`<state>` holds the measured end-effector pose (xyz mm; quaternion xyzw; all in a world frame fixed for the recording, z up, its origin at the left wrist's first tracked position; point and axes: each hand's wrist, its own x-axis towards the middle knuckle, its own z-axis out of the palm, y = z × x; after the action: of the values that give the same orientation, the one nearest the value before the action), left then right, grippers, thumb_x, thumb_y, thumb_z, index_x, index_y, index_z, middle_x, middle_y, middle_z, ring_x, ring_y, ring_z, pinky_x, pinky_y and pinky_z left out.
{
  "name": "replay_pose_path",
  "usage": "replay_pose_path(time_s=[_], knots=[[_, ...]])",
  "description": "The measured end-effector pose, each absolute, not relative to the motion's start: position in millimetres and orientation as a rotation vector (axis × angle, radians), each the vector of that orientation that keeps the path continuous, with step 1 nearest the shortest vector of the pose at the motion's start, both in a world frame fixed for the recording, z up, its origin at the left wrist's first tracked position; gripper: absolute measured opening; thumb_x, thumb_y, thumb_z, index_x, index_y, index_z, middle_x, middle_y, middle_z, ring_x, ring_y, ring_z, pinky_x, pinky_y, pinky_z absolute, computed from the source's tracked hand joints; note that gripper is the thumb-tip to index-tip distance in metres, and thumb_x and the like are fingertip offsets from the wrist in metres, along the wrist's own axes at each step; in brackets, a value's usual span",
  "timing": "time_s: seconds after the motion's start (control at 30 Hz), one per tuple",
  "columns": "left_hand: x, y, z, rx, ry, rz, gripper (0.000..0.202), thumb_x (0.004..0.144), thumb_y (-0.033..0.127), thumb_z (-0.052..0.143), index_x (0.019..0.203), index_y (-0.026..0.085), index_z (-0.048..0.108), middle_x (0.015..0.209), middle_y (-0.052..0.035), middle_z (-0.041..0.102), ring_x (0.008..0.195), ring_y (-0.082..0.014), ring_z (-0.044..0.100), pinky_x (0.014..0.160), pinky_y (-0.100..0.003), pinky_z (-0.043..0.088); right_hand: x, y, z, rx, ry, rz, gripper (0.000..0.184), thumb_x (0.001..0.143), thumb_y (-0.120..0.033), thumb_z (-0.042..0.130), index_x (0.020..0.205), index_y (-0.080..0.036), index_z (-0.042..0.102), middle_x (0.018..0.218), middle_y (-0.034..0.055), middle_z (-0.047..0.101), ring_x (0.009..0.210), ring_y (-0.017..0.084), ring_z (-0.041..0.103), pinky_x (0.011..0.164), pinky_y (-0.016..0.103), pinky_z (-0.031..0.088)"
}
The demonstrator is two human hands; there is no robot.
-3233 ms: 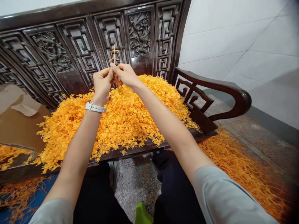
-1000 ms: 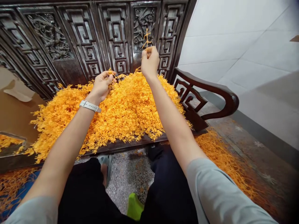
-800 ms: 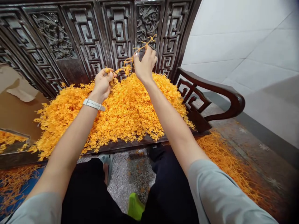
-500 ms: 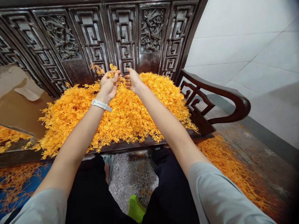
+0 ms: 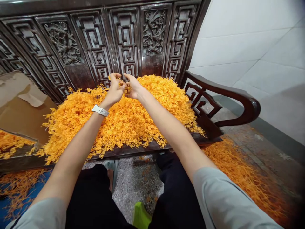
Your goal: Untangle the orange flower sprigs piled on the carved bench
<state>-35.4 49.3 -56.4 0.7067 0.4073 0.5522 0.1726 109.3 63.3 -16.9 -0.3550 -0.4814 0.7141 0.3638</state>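
Over the back of a large heap of orange flower-shaped pieces (image 5: pixel 128 124), my two hands almost meet. My left hand (image 5: pixel 115 91), with a pale watch band on its wrist, pinches a few orange flower-shaped pieces (image 5: pixel 110 77) between thumb and fingers. Close on its right, my right hand (image 5: pixel 133 88) curls its fingers around the other side of the orange pieces. Small orange bits show between the two hands. The fingers partly hide what is held, so its exact shape cannot be made out.
The heap lies on a dark carved wooden bench (image 5: pixel 152 147) with a curved armrest (image 5: pixel 247 108) at right. A torn cardboard box (image 5: pixel 26 111) stands at left. Orange stalk-like strands (image 5: pixel 238 171) cover the floor at right; a green object (image 5: pixel 141 216) lies between my legs.
My right hand has moved in against my left and its spread fingers have curled. My left hand has come slightly down and right, and the dangling orange strand beside it no longer shows.
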Motion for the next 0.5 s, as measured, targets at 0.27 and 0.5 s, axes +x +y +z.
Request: replay_pose_path(time_s=[0.27, 0.5], knots=[[-28.7, 29.4, -41.3, 2.065, 1.095, 1.507, 0.051, 0.085, 0.029, 0.085, 0.12, 0.024, 0.048, 0.101, -0.006, 0.064, 0.096, -0.0226, 0.066, 0.09, -0.037, 0.053, 110.9, 68.1, -19.2, -0.58, -1.114, 1.849, 0.015, 0.1, -0.027, 0.061, 0.088, -0.019, 0.057, 0.077, -0.0008, 0.061, 0.068, 0.012, 0.053, 0.059, 0.023, 0.04], [-11.6, 22.4, -34.2, 1.65, 1.164, 1.887, 0.031, 0.082, 0.025, 0.089, 0.097, 0.021, 0.063, 0.097, -0.0037, 0.062, 0.074, -0.0118, 0.06, 0.064, -0.023, 0.045, 109.1, 71.4, -3.3, -0.582, -0.827, 1.633, 0.018, 0.112, -0.028, 0.044, 0.095, -0.024, 0.043, 0.081, -0.0042, 0.064, 0.064, 0.009, 0.059, 0.059, 0.021, 0.041]])
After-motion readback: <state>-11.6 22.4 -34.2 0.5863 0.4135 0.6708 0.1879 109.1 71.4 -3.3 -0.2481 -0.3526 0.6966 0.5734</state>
